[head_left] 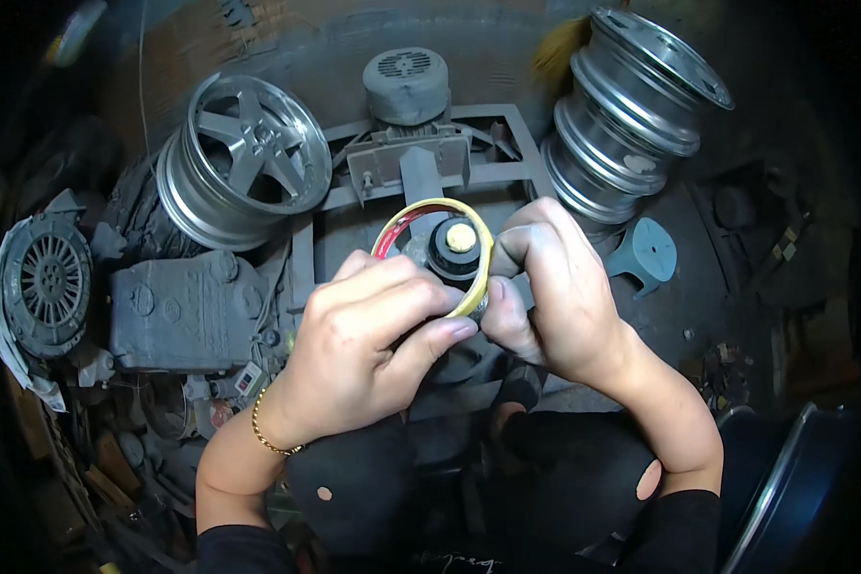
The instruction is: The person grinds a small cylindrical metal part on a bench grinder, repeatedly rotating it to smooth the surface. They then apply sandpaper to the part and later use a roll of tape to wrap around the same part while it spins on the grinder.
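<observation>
A thin ring of yellowish tape, a nearly used-up tape roll (489,251) with a red inner side, is held up in front of me. My left hand (368,320) is closed on its lower left edge, thumb and fingers pinching the rim. At the roll's right edge, my right hand (569,297) is closed, with curled fingers and the thumb pressed against the tape. Whether a loose tape end is between those fingers is hidden. Through the ring shows a black round hub (442,251) with a pale yellow centre (460,237), part of the machine behind.
Beyond my hands stands a metal frame (521,143) carrying a grey motor (407,86). A spoked wheel rim (249,143) leans at left; stacked rims (622,124) stand at right beside a blue-grey stool (649,251). A dusty container (187,311) and round finned part (53,277) lie left.
</observation>
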Tool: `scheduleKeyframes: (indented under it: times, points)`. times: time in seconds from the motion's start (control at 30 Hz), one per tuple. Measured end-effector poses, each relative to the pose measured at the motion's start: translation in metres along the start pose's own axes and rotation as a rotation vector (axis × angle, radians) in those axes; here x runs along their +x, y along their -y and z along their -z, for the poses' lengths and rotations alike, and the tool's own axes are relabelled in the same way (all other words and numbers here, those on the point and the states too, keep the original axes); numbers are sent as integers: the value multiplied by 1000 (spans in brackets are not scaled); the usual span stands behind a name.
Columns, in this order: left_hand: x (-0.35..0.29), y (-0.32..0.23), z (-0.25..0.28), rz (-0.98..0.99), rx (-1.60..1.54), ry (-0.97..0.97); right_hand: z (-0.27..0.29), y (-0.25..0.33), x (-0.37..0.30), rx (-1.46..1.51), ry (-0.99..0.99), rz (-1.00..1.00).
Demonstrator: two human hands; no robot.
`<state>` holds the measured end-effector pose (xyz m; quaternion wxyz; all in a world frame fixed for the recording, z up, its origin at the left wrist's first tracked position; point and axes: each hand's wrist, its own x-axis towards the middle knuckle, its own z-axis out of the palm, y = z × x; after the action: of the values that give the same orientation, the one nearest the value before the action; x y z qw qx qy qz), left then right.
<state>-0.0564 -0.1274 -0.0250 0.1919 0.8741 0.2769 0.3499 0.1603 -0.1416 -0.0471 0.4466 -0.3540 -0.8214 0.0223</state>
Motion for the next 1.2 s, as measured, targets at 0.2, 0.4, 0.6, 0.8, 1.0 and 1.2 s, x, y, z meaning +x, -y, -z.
scheduleKeyframes:
  times: [0.2,0.4,0.6,0.8,1.0,1.2]
  points:
    - [-2,17,-4,58,196,-61,-9,-5,-15,101,78,-135]
    - [-8,31,-12,47,233,-71,-11,-16,-21,50,101,-209]
    - [-16,44,-19,-9,385,-112,-29,-39,-33,-75,73,-76]
    - [-16,57,-28,-23,437,-162,-34,-48,-33,-144,52,-44]
    - [-15,63,-31,-33,463,-158,-35,-50,-37,-149,70,-88]
    - [-17,59,-28,-77,422,-235,-28,-42,-32,-90,31,-92]
